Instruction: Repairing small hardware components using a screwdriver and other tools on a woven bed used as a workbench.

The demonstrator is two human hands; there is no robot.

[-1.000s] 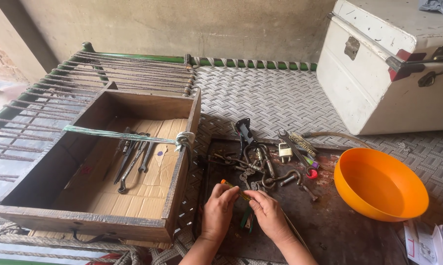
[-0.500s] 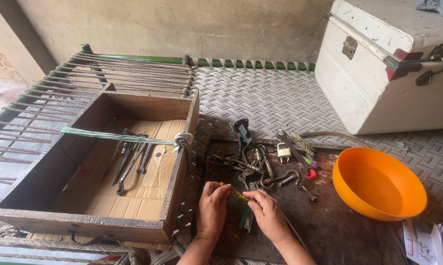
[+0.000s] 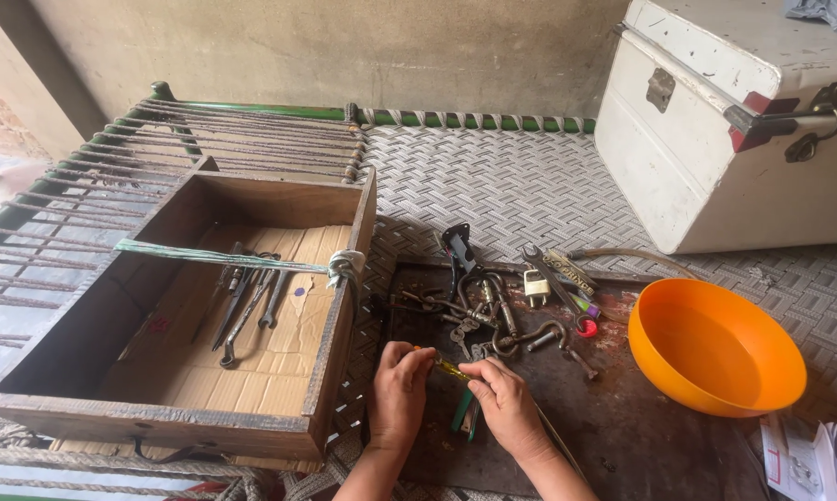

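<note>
My left hand and my right hand both grip a small screwdriver with an orange-yellow handle, held just above a dark rusty metal sheet. The left hand pinches its handle end, the right hand its shaft end. Under my hands lies a green-handled tool. Just beyond them sits a pile of rusty hooks, keys and spanners, with a padlock among it.
An open wooden box lined with cardboard stands to the left, with a few spanners inside. An orange plastic bowl is at the right, a white metal trunk behind it. Everything rests on a woven cot.
My left hand has slid a little to the left along the screwdriver handle. The view has shifted slightly; nothing else has moved.
</note>
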